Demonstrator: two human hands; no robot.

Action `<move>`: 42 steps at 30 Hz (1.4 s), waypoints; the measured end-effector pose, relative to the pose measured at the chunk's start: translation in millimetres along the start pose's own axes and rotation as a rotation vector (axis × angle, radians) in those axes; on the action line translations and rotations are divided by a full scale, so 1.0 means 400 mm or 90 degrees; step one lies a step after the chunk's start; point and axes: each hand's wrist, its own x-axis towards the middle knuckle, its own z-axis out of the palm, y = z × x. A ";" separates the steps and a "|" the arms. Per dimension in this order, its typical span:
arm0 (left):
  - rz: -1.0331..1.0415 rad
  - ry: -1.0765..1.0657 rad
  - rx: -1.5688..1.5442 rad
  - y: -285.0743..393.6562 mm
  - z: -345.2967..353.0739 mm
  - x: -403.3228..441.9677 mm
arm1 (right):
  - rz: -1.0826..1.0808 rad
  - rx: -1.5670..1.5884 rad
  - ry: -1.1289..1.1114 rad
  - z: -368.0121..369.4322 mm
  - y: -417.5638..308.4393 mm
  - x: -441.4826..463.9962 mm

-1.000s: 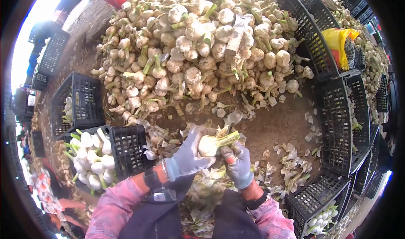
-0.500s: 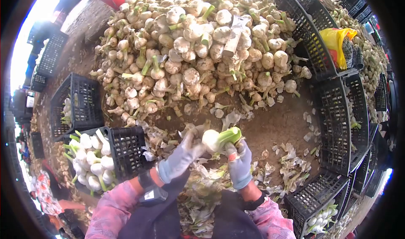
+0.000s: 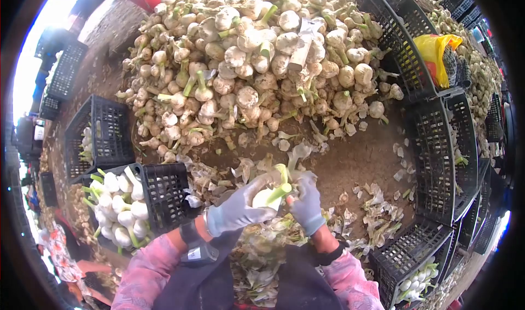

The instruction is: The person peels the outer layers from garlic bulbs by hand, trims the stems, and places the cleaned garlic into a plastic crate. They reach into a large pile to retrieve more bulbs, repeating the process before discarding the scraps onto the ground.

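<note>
My left hand (image 3: pixel 243 205), in a pale glove, is wrapped round a white garlic bulb (image 3: pixel 266 197) whose cut green stem points up to the right. A green strip of garlic peel (image 3: pixel 283 172) bends away from the bulb between both hands. Close beside the stem, my right hand (image 3: pixel 306 200), also gloved, has curled fingers that appear to pinch this peel; its fingertips are partly hidden. Beyond the hands lies a large heap of unpeeled garlic (image 3: pixel 249 97). A wooden-handled blade (image 3: pixel 299 56) rests on the heap.
At left, a black crate (image 3: pixel 164 192) holds peeled garlic (image 3: pixel 121 206), with another crate (image 3: pixel 109 132) behind it. More crates (image 3: pixel 432 151) line the right side, one with a yellow bag (image 3: pixel 437 58) on it. Loose husks (image 3: pixel 262 261) cover the ground below my hands. A person (image 3: pixel 65 255) is at far left.
The left hand has moved right and closed round the bulb, which has turned upright. My right hand has shifted off the stem to its side, and a strip of peel now bends away.
</note>
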 end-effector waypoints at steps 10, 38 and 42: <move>0.198 0.180 0.415 -0.001 0.021 0.031 | -0.141 0.325 -0.060 -0.070 -0.173 -0.036; 0.377 0.109 0.669 0.114 0.013 0.022 | -0.229 0.250 -0.163 -0.204 -0.174 0.007; 0.399 -0.029 0.650 0.101 0.025 0.044 | -0.333 0.192 -0.223 -0.210 -0.188 0.022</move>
